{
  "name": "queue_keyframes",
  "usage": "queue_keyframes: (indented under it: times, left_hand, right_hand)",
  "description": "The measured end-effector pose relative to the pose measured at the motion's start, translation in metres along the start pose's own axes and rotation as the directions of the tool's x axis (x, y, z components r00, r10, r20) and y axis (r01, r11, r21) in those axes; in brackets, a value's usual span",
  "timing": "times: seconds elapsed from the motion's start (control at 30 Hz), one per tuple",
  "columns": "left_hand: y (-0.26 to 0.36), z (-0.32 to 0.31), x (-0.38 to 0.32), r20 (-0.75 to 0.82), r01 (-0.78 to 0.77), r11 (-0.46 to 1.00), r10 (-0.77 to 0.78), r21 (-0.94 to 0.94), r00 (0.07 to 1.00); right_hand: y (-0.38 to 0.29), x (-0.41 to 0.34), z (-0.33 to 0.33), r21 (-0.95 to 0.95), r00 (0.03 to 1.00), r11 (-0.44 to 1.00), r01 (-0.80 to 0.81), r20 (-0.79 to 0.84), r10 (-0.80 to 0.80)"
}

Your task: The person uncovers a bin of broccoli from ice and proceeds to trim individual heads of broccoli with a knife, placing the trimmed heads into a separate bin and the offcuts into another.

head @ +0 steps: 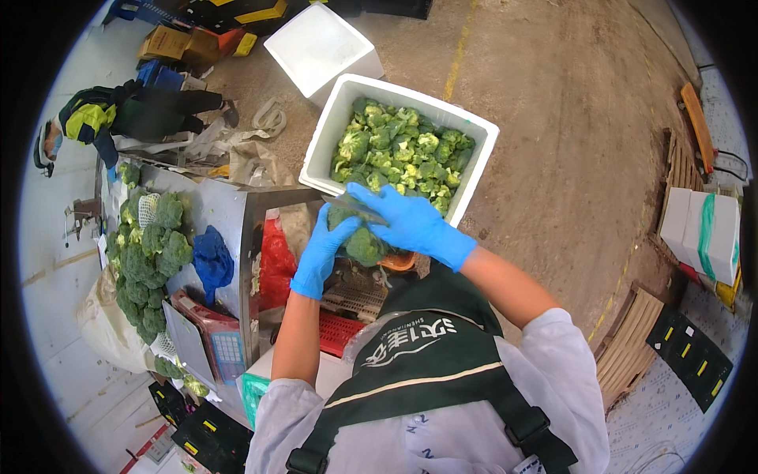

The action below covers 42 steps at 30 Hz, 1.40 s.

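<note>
Both of my hands wear blue gloves and meet at the near rim of a white foam box (481,139). My left hand (324,252) grips a broccoli head (365,246) from the left side. In my right hand (411,224) is a knife (354,206), its blade lying across the top of the broccoli and pointing left. The lower part of the broccoli and part of the handle are hidden by my fingers. Cut broccoli florets (402,145) fill much of the foam box.
Left of me, a metal table (228,204) bears whole broccoli heads (142,255), a blue bag (213,258) and a red weighing scale (222,349). Beyond the table a co-worker (95,118) leans over it. A second foam box (320,47) stands behind the first. Wooden pallets (630,338) lie at right.
</note>
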<state>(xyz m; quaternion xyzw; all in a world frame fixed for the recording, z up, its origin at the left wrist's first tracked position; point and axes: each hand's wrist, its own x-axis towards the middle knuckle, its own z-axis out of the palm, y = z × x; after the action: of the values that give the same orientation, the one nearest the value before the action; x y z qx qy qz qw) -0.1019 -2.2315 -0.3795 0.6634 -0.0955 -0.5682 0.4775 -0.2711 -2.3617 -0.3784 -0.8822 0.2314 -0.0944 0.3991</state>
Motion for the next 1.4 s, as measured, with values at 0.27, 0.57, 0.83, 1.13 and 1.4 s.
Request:
queue_keyframes:
  times: [0.27, 0.57, 0.83, 1.13, 1.4]
  left_hand:
    - [0.005, 0.01, 0.001, 0.018, 0.058, 0.998, -0.058, 0.02, 0.998]
    - [-0.01, -0.031, 0.021, 0.249, 0.317, 0.885, -0.24, -0.34, 0.938]
    - [0.022, -0.002, -0.01, 0.163, -0.014, 0.999, 0.008, 0.033, 0.987]
    - [-0.012, 0.036, -0.013, -0.1, -0.323, 0.92, 0.308, -0.219, 0.946]
    - [-0.009, 0.037, -0.009, -0.112, -0.506, 0.862, 0.502, -0.007, 0.857]
  right_hand:
    - [0.026, 0.012, 0.032, 0.032, 0.996, 0.999, -0.031, -0.083, 0.034]
    - [0.024, 0.01, -0.025, 0.283, 1.0, 0.959, 0.016, -0.007, -0.015]
    - [0.022, 0.009, -0.009, 0.396, 0.996, 0.914, -0.087, 0.067, 0.066]
    - [0.022, -0.026, -0.021, -0.094, 0.994, 0.995, 0.019, -0.106, -0.029]
    - [0.018, -0.036, -0.035, -0.412, 0.98, 0.911, -0.018, 0.172, 0.097]
